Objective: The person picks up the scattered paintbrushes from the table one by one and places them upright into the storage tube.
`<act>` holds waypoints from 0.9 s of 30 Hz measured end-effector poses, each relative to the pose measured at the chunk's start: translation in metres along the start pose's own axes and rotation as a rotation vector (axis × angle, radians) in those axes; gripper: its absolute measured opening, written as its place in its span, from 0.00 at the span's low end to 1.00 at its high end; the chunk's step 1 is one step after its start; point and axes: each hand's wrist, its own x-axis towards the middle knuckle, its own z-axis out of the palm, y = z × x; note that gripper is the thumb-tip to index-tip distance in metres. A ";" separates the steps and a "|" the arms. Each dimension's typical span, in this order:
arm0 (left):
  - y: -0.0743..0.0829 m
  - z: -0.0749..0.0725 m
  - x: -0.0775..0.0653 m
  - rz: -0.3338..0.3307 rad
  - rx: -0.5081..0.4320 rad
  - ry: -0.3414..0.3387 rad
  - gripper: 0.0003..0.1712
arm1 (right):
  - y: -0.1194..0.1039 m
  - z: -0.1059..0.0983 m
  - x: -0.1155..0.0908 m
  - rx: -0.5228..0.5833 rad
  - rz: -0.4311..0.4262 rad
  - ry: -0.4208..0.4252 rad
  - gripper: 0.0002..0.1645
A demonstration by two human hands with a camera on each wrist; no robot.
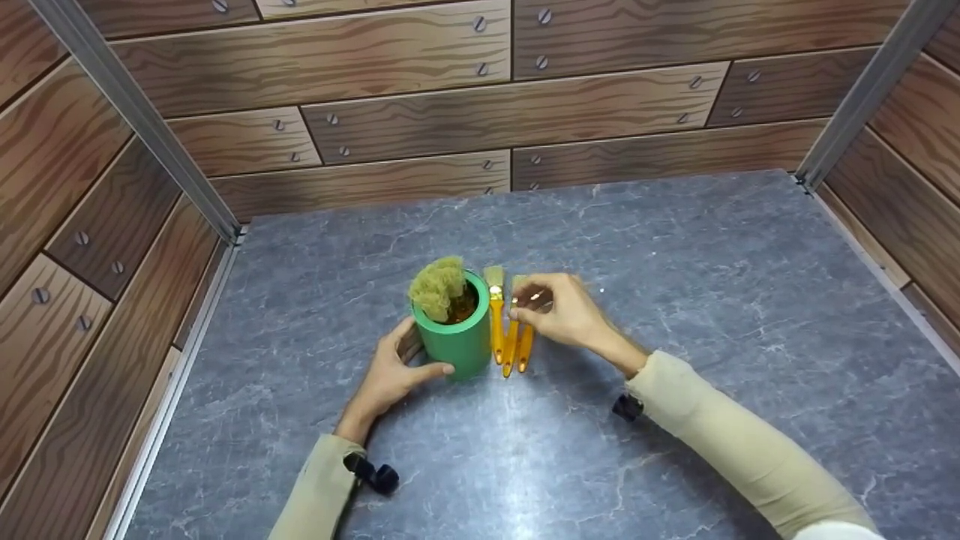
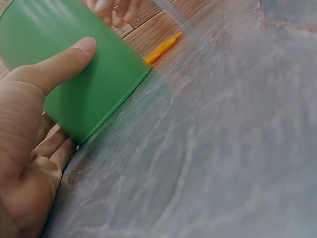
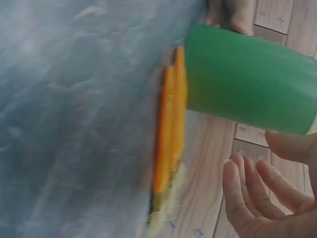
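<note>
My left hand (image 1: 390, 375) holds a green cylindrical cup (image 1: 459, 349) that stands upright, thumb on the near side and fingers round the left. A shaggy yellow-green clump (image 1: 437, 289) sticks out of the cup's mouth, with something brown and shiny beside it inside. Just right of the cup lie three paintbrushes (image 1: 497, 326) with orange handles and pale bristles, handles toward me. My right hand (image 1: 564, 311) hovers above the right-hand brushes, fingers loosely bent. In the right wrist view the right hand (image 3: 275, 193) has nothing between its fingers and is apart from the brushes (image 3: 168, 124).
A grey marbled tabletop (image 1: 337, 262) lies under everything. Wood-patterned walls (image 1: 420, 120) with metal corner posts (image 1: 142, 105) enclose it at the back and both sides. Dark camera straps (image 1: 371, 474) sit at both wrists.
</note>
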 end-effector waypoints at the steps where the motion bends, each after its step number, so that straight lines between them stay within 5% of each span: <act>1: 0.000 0.000 0.000 -0.006 0.003 0.000 0.56 | 0.003 0.001 0.000 -0.010 0.011 -0.008 0.13; 10: 0.002 0.001 -0.001 -0.033 0.013 0.003 0.58 | 0.021 0.004 0.003 -0.068 0.098 -0.112 0.12; 19: 0.000 0.001 0.000 -0.021 0.008 0.002 0.58 | 0.030 0.006 0.006 -0.229 0.160 -0.067 0.13; 27: 0.001 0.000 0.000 -0.011 0.010 -0.006 0.57 | 0.034 0.009 0.009 -0.261 0.215 -0.061 0.17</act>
